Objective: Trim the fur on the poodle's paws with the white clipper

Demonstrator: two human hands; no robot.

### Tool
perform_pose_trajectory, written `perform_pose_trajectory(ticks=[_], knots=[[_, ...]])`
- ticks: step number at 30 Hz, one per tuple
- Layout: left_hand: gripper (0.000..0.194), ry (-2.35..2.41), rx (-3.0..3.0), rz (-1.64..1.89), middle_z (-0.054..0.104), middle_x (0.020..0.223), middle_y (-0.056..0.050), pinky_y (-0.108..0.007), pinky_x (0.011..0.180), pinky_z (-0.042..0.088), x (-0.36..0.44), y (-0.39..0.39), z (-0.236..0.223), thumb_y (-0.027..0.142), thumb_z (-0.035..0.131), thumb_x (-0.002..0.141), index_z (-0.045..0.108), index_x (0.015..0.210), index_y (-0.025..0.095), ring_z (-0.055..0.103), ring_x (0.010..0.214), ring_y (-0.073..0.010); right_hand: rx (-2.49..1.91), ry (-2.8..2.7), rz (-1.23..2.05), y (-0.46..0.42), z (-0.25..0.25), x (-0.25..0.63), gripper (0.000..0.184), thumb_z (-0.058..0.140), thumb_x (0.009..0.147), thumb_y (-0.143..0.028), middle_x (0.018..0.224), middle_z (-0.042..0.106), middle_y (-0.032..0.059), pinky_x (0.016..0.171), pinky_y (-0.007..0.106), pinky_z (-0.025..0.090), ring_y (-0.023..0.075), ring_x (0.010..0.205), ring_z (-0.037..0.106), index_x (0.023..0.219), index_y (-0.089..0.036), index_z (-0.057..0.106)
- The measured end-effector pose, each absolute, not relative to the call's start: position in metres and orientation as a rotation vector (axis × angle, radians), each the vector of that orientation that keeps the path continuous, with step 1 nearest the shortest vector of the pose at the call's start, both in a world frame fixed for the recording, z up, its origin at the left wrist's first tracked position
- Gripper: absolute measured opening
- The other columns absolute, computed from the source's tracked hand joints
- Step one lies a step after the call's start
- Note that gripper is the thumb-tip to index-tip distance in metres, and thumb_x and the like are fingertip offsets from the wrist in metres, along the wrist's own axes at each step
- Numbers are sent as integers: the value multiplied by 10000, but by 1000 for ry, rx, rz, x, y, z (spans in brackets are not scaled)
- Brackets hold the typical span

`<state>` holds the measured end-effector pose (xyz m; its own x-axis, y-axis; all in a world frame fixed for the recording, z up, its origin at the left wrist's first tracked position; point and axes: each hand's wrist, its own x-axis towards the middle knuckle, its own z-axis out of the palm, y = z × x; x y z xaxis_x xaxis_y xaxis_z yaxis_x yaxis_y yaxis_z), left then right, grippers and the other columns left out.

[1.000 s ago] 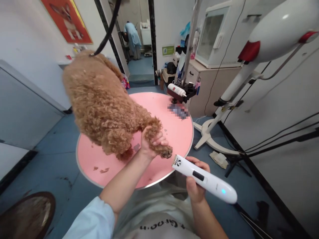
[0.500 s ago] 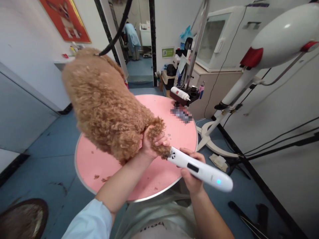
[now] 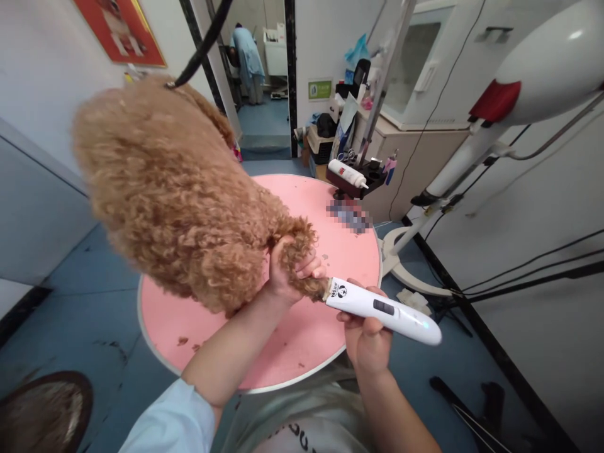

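Note:
A curly brown dog (image 3: 179, 201) is on the round pink table (image 3: 306, 352), its head hidden from me. My left hand (image 3: 287, 267) is wrapped round one of its legs, and the dog's paw (image 3: 314, 288) sticks out to the right of my fingers. In my right hand (image 3: 370, 333) is a white hair clipper (image 3: 377, 308) with a dark switch and a small blue light. The clipper's head end touches the fur at the paw; its blade is hard to see. Loose tufts of hair (image 3: 182, 341) lie on the table.
A dark strap (image 3: 202, 47) runs up from the dog's neck. A black tool tray (image 3: 361, 179) holding a white bottle (image 3: 346, 173) is fixed at the table's far edge. To the right stands a white dryer (image 3: 542, 69). Beyond the doorway a person (image 3: 248, 63) bends over.
The dog's body has shifted left. My right hand has rolled the clipper so its switch and printed face show more, and its rear end has lifted slightly. My left hand keeps its hold.

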<state>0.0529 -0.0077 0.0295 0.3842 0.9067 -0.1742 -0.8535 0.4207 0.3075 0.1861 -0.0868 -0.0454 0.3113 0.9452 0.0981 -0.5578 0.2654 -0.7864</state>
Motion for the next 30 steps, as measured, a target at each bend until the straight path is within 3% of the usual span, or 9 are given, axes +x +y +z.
perform_pose_trajectory(ticks=[6, 10, 13, 18, 22, 30], knots=[[556, 353, 240, 1158, 212, 357, 51, -216, 428, 352, 53, -8, 29, 409, 245, 922, 328, 422, 179, 236, 309, -63, -802, -1068, 728, -92, -33, 182, 533, 751, 676, -510, 1171, 634, 88, 562, 315, 595, 151, 668, 677, 1078, -264, 505], [574, 344, 239, 1154, 218, 353, 47, -214, 431, 354, 56, -7, 25, 400, 208, 927, 342, 417, 174, 235, 310, -62, -823, -1255, 486, -95, -26, 183, 452, 749, 732, -395, 1115, 639, 104, 737, 386, 591, 233, 966, 663, 1084, -230, 518], [591, 327, 233, 1152, 218, 351, 45, -212, 438, 357, 57, -8, 25, 407, 174, 934, 331, 414, 173, 254, 309, -62, -811, -1304, 387, -97, -25, 182, 424, 732, 752, -344, 1112, 632, 100, 846, 428, 554, 242, 1053, 632, 1094, -227, 509], [613, 417, 174, 1099, 222, 344, 26, -243, 451, 380, 57, -10, 33, 474, 121, 925, 261, 399, 194, 327, 340, -96, -832, -1367, 267, -101, -29, 181, 444, 724, 749, -330, 1119, 621, 90, 818, 419, 559, 237, 1032, 633, 1121, -246, 497], [614, 454, 164, 1073, 265, 347, 11, -267, 475, 422, 55, -10, 36, 497, 131, 922, 290, 409, 201, 442, 397, -140, -815, -1446, 291, -106, -33, 182, 440, 728, 741, -303, 1153, 610, 99, 843, 454, 558, 262, 1055, 629, 1116, -258, 503], [587, 510, -9, 1190, 306, 359, 38, -228, 439, 400, 56, -11, 48, 446, 223, 944, 342, 436, 178, 359, 325, -90, -771, -1696, 106, -109, -59, 191, 573, 792, 680, -233, 1266, 585, 87, 744, 418, 623, 264, 1049, 648, 1164, -296, 493]])
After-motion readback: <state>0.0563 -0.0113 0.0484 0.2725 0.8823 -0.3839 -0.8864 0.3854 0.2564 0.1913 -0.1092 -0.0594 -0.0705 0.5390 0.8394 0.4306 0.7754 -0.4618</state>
